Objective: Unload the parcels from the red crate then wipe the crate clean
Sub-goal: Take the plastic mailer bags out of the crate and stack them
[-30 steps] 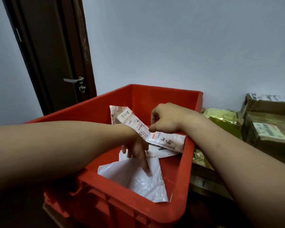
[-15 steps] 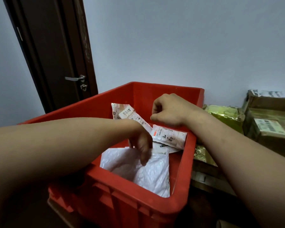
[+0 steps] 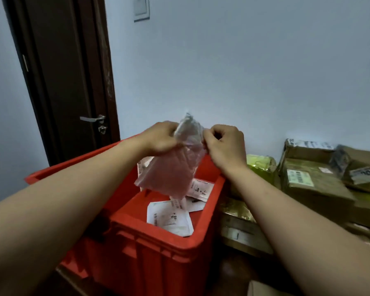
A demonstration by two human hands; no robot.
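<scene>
The red crate [image 3: 162, 238] stands in front of me, open at the top. A pale plastic mailer bag [image 3: 175, 167] hangs above the crate, blurred and tinted pink. My left hand [image 3: 160, 137] pinches its upper left corner and my right hand [image 3: 224, 144] pinches its upper right corner. Inside the crate lie a white labelled parcel [image 3: 169, 218] near the front wall and another labelled white parcel [image 3: 201, 188] against the right wall. A further parcel [image 3: 142, 165] shows partly behind the held bag.
To the right of the crate sit brown cardboard boxes [image 3: 312, 184] with labels and yellow-green packets [image 3: 260, 165], stacked against the wall. A dark door [image 3: 66, 82] with a metal handle stands at the back left. A plain wall runs behind.
Both hands have risen out of the crate, lifting the white mailer bag that lay at the front. The right hand has let go of the labelled parcel, which now rests inside.
</scene>
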